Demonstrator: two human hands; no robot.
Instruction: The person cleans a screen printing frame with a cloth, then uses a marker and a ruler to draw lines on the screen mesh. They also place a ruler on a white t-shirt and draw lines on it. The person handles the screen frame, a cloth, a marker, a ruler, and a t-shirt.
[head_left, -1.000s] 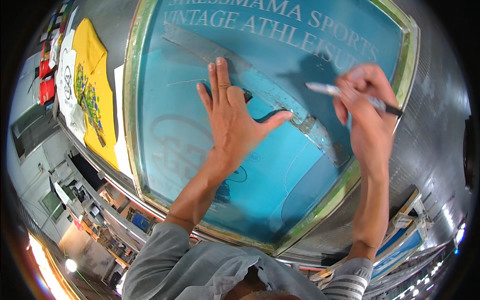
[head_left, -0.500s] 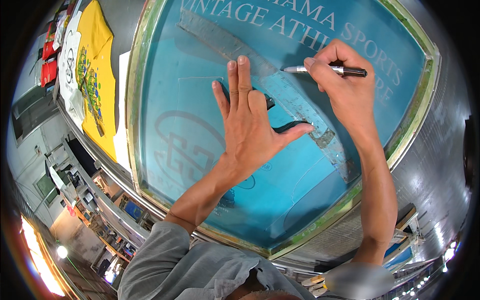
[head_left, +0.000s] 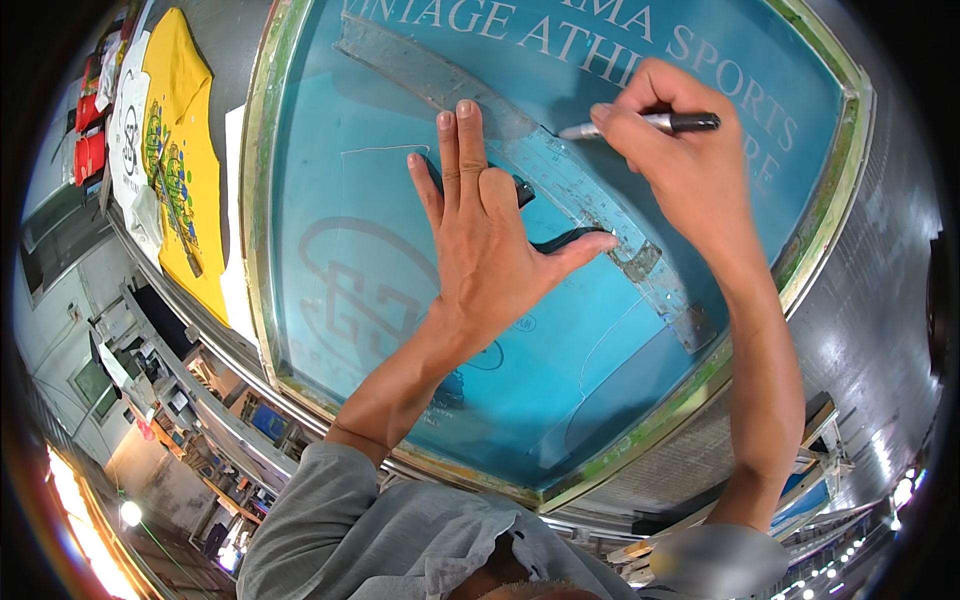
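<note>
A teal mesh screen in a pale frame [head_left: 260,200] fills the middle of the head view, with faint lettering and a round printed design. A long clear straightedge [head_left: 400,70] lies diagonally across it. My left hand [head_left: 475,225] lies spread on the straightedge and screen, thumb and fingers apart, with a dark object partly hidden beneath it. My right hand [head_left: 680,175] grips a silver-and-black marker [head_left: 685,123], its tip at the upper edge of the straightedge, a little right of my left fingertips.
At left lie a yellow printed T-shirt [head_left: 190,85], a white shirt [head_left: 130,120] and red items [head_left: 88,155]. Shiny metal surface [head_left: 870,340] runs along the right, with framed pieces [head_left: 805,480] lower down. A cluttered workroom shows at lower left.
Over the last second my right hand and marker moved up and left to the straightedge's edge. My left hand stays spread; both it and the screen shifted slightly in view.
</note>
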